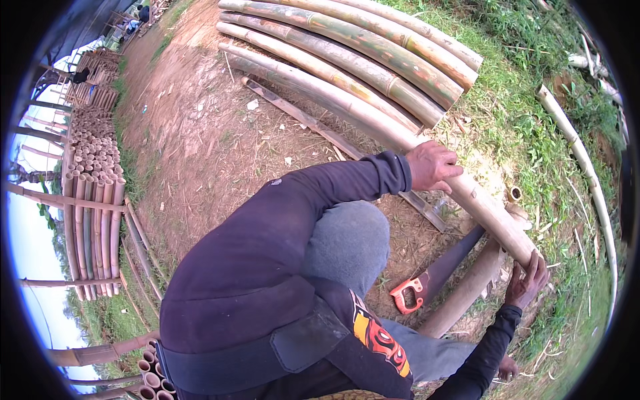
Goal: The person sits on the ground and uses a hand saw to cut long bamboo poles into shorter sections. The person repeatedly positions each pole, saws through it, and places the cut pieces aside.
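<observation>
My left hand is closed over the top of a pale bamboo pole, thumb on the near side. My right hand is wrapped round the pole's near right end. The pole slants from the upper left to the lower right and rests across a shorter, thicker bamboo piece. Beside that piece, a handsaw with an orange handle lies on the ground, its blade partly under the pole. A short cut bamboo piece shows its hollow end just beyond the pole.
Several long bamboo poles lie side by side at the far side. A split bamboo strip lies on the dirt before them. Stacked bamboo leans on a rack at the left. A thin curved pole lies in the grass at the right.
</observation>
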Demonstrator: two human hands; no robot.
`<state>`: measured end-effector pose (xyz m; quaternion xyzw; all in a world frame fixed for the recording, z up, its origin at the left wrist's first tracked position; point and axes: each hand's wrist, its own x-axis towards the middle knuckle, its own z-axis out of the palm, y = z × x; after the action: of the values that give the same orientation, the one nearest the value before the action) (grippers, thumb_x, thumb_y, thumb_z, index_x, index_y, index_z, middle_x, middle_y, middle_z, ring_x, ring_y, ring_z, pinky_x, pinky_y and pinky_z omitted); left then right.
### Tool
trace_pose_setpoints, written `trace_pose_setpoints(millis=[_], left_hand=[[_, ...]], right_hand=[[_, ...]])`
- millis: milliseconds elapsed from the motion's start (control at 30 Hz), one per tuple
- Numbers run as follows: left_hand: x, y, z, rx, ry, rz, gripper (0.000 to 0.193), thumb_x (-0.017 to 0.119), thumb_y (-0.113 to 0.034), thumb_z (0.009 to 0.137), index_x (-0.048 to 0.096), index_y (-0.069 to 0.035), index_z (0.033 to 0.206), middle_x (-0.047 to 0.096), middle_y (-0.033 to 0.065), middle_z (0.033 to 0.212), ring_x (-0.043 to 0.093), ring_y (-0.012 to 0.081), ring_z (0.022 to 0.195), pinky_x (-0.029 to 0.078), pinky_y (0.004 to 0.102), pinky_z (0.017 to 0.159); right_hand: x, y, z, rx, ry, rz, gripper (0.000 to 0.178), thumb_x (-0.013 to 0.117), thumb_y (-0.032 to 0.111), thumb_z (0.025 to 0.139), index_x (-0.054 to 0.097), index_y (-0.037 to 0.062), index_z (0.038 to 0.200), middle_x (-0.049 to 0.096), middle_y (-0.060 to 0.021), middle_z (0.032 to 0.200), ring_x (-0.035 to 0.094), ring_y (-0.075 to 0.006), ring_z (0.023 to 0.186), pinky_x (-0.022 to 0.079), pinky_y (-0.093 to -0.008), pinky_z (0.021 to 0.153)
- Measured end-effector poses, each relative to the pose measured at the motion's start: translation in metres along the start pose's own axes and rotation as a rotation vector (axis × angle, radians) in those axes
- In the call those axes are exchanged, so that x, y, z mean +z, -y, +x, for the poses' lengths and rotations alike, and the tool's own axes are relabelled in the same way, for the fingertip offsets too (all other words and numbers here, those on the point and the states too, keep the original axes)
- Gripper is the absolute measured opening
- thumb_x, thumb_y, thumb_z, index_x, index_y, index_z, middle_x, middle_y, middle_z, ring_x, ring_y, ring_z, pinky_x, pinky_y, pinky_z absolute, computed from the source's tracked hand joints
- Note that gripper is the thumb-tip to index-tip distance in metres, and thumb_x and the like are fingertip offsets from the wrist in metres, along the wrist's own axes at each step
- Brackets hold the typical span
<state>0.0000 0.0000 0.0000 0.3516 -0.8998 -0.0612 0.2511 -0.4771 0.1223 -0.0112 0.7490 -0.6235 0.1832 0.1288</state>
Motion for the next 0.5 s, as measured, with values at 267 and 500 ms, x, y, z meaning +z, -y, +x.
trace_pose_setpoints(millis=[267, 500], left_hand=[[0.021, -0.004, -0.002, -0.01, -0.035, -0.003, 0.058, 0.092, -0.041, 0.074, 0.068, -0.017, 0.121, 0.067, 0.0028, 0.107, 0.068, 0.0238, 0.102, 0.05, 0.0406, 0.088], [0.018, -0.004, -0.004, -0.043, -0.033, 0.042, 0.059, 0.091, -0.044, 0.075, 0.068, -0.019, 0.123, 0.066, 0.0026, 0.109, 0.067, 0.0242, 0.105, 0.049, 0.0422, 0.091]], right_hand=[[-0.001, -0.007, 0.0, -0.029, -0.019, -0.048, 0.073, 0.088, 0.018, 0.083, 0.061, 0.0163, 0.151, 0.062, -0.0086, 0.141, 0.057, -0.0312, 0.137, 0.037, -0.0571, 0.122], [0.005, -0.004, 0.007, -0.026, -0.048, -0.012, 0.072, 0.088, 0.019, 0.084, 0.062, 0.0161, 0.15, 0.062, -0.0083, 0.14, 0.057, -0.0313, 0.137, 0.035, -0.0568, 0.123]])
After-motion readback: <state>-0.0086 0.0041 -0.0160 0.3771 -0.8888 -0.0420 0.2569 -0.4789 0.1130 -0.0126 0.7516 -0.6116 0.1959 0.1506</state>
